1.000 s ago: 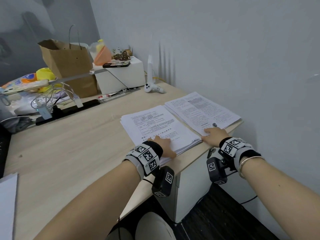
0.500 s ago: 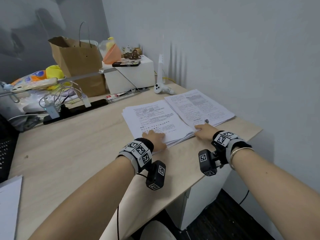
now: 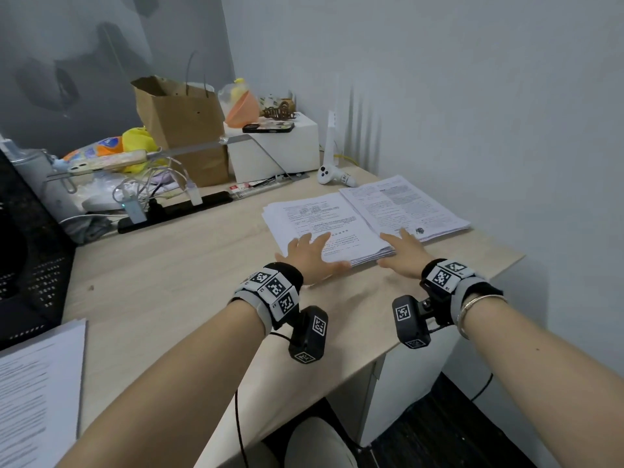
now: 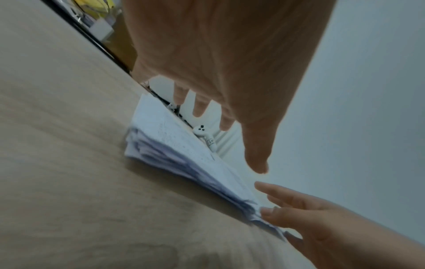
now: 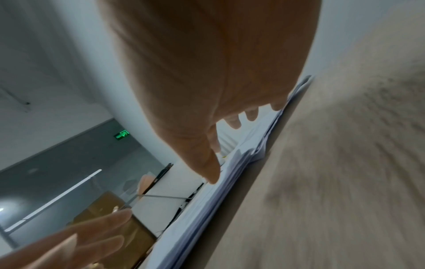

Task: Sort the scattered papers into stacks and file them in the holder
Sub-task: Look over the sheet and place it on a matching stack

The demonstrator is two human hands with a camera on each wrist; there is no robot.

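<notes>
Head view, centre of frame: the left hand lies with fingers straight and spread, above the near edge of the left stack; whether they press the top sheet cannot be told. The right hand is likewise flat and open, its fingers at the near right corner of that stack, beside the right stack. Neither hand grips anything. Two stacks of printed papers lie side by side, edges overlapping, right of centre on the wooden surface; a third pile sits at lower left. One white controller lies just beyond the stacks; one brown bag stands at upper left.
</notes>
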